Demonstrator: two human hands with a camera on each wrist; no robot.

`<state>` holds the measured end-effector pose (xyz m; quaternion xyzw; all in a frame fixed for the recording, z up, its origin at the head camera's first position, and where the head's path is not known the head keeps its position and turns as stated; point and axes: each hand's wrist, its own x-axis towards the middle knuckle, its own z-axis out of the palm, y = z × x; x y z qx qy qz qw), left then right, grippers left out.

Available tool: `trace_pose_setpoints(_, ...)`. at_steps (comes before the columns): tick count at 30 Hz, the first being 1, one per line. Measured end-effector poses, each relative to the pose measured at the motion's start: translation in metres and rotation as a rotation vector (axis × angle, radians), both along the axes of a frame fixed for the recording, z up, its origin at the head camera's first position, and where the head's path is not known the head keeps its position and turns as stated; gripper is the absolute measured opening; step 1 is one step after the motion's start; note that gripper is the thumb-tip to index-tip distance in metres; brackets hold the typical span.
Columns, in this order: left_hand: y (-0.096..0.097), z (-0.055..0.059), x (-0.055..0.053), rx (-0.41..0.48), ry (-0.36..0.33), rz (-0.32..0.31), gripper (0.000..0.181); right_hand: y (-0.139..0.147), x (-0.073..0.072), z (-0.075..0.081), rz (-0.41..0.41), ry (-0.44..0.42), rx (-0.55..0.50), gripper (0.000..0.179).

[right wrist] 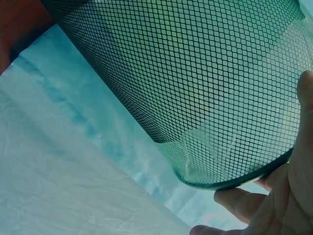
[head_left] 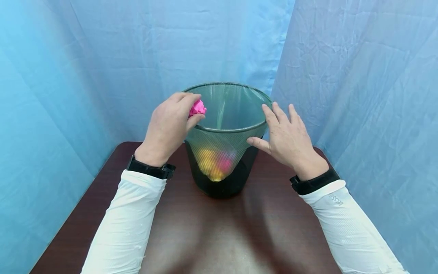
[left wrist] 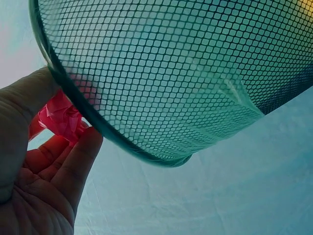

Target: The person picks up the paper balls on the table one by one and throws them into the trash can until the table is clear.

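A black mesh wastebasket [head_left: 222,188] with a clear green plastic liner [head_left: 222,106] folded over its rim stands upright on the table. At the rim's left side, my left hand [head_left: 169,123] pinches a crumpled pink paper ball [head_left: 198,108] between thumb and fingers. The left wrist view shows the pink paper ball [left wrist: 61,117] just beyond the rim. My right hand [head_left: 287,140] rests on the rim's right side, fingers spread and mostly straight. In the right wrist view its fingertips meet the rim [right wrist: 230,185]. Through the mesh, yellow and pink crumpled pieces [head_left: 215,163] show inside the basket.
The dark brown table [head_left: 212,236] has rounded far corners. Blue cloth curtains [head_left: 119,45] hang close behind the basket and along both sides. Both forearms wear white sleeves [head_left: 123,220] with black wrist straps.
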<state>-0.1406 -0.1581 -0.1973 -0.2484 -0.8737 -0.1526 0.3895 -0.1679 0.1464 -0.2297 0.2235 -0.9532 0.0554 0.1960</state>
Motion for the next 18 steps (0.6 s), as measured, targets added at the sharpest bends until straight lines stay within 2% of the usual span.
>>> trace_pose_setpoints(18, -0.0017, 0.0000, -0.0008, -0.020, -0.098, 0.039, 0.049, -0.0016, 0.0015, -0.0005, 0.004, 0.004, -0.014, 0.103)
